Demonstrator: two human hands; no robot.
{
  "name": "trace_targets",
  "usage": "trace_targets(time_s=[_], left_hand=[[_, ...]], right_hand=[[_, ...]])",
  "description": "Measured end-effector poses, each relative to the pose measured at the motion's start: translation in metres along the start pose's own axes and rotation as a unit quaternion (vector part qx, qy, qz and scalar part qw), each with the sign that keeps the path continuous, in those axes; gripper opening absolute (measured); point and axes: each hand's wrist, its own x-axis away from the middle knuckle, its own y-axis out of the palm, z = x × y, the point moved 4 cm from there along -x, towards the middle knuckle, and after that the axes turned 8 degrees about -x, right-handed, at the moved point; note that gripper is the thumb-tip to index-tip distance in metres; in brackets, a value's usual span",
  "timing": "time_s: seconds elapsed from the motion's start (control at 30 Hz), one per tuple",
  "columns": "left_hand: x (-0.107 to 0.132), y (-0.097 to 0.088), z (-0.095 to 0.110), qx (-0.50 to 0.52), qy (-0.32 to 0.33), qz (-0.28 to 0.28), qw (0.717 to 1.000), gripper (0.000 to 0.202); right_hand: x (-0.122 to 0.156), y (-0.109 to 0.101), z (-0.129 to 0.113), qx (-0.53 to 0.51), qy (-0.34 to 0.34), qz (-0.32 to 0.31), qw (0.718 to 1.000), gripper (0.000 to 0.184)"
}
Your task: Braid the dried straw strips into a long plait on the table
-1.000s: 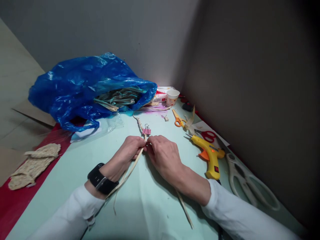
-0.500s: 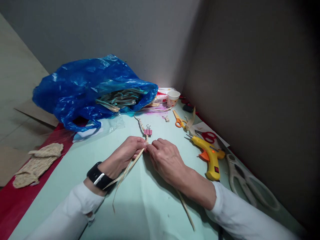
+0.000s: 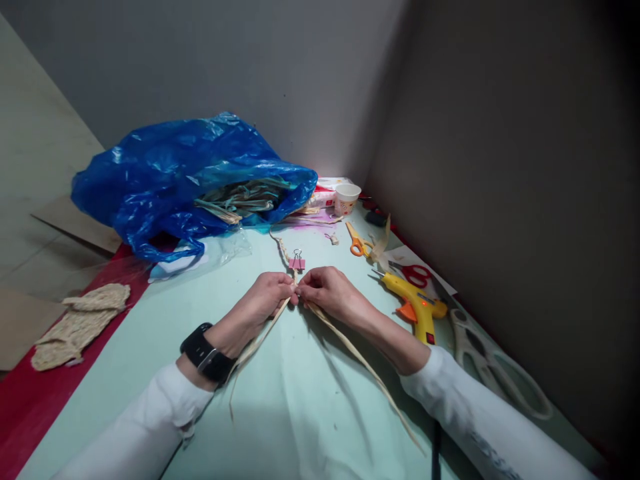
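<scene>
A thin pale braid (image 3: 281,248) of dried plant fibre runs along the table, with a pink binder clip (image 3: 297,263) gripping it. Just below the clip, my left hand (image 3: 273,293) pinches the braid's near end. Loose straw strands (image 3: 257,343) trail from it toward my wrist. My right hand (image 3: 327,290) is closed at the same spot, fingertips pinching a strand against the left ones. From under it a long straw strand (image 3: 367,367) slants down to the right. The exact crossing of strands is hidden by my fingers.
Left and behind lies a blue plastic bag (image 3: 170,160) of fibres. A woven straw piece (image 3: 83,327) sits at the left edge. To the right are a yellow glue gun (image 3: 417,300), orange scissors (image 3: 356,241), red-handled scissors (image 3: 417,275) and large scissors (image 3: 495,367). A paper cup (image 3: 347,199) stands behind.
My right hand has rotated and lifted slightly, its fingers now pinching at the braid end. The strand on the right now shows along its length. My left hand stays nearly in place.
</scene>
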Motion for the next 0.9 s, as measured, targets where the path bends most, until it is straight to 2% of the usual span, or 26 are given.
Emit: trace_targets(time_s=[0.17, 0.3, 0.4, 0.53, 0.7, 0.9], left_hand=[[0.0, 0.002, 0.002, -0.068, 0.041, 0.029, 0.996, 0.014], [-0.002, 0.004, 0.002, -0.134, 0.065, 0.053, 0.987, 0.016], [0.0, 0.004, 0.003, -0.175, 0.079, 0.073, 0.979, 0.016], [0.008, 0.005, 0.01, -0.214, 0.088, 0.11, 0.967, 0.012], [0.015, 0.002, 0.016, -0.261, 0.099, 0.129, 0.952, 0.016], [0.017, 0.0, 0.013, -0.304, 0.119, 0.167, 0.93, 0.017]], right_hand=[[0.005, -0.005, -0.01, 0.075, -0.009, -0.012, 0.997, 0.022], [0.013, -0.003, -0.016, 0.188, -0.013, 0.04, 0.981, 0.016], [0.019, 0.001, -0.021, 0.237, -0.017, 0.053, 0.97, 0.013], [0.022, 0.001, -0.026, 0.246, -0.003, 0.042, 0.968, 0.013], [0.018, 0.001, -0.021, 0.193, 0.022, 0.006, 0.981, 0.014], [0.01, 0.004, -0.011, 0.174, 0.015, 0.031, 0.984, 0.018]])
